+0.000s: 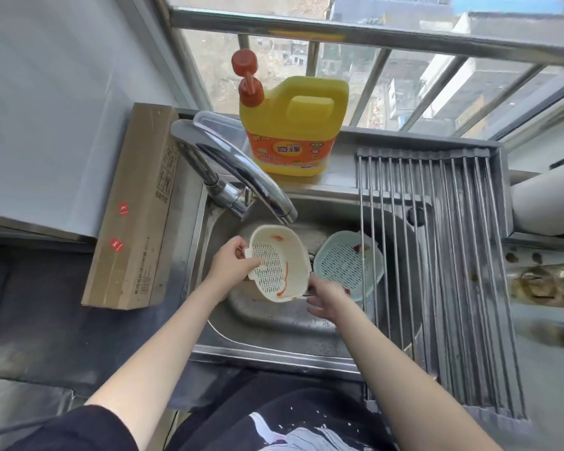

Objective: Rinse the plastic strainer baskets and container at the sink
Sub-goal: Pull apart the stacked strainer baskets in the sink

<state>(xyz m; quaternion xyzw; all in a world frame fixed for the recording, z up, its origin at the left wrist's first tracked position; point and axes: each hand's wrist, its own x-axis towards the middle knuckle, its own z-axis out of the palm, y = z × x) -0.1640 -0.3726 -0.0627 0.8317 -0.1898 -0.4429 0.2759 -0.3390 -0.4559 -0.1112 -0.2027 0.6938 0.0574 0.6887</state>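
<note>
**White strainer held under the faucet, green one waiting in the sink**

The sink (264, 323) is the landmark here. Inside it, just below the faucet (238, 172) spout, the left hand (233, 265) grips the white strainer basket (279, 262) by its left rim, fingers (251, 263) curled over the edge; orange-red smears mark the basket's slotted bottom and wall. The right hand (326, 299) sits at the basket's lower right edge, blurred, so whether its fingers grasp the rim or only touch it cannot be told. Toward the sink's right side lies the green strainer basket (347, 265), just beside the white one, with a red scrap inside. A roll-up drying rack (437, 255) covers the sink's right portion and overlaps the green basket's right edge. Behind the sink, on the ledge, stands a yellow detergent jug (293, 125) with a red pump, and a clear plastic container (219, 125) sits behind the faucet. Left of the sink a long cardboard box (137, 206) lies on the table (46, 320).
</note>
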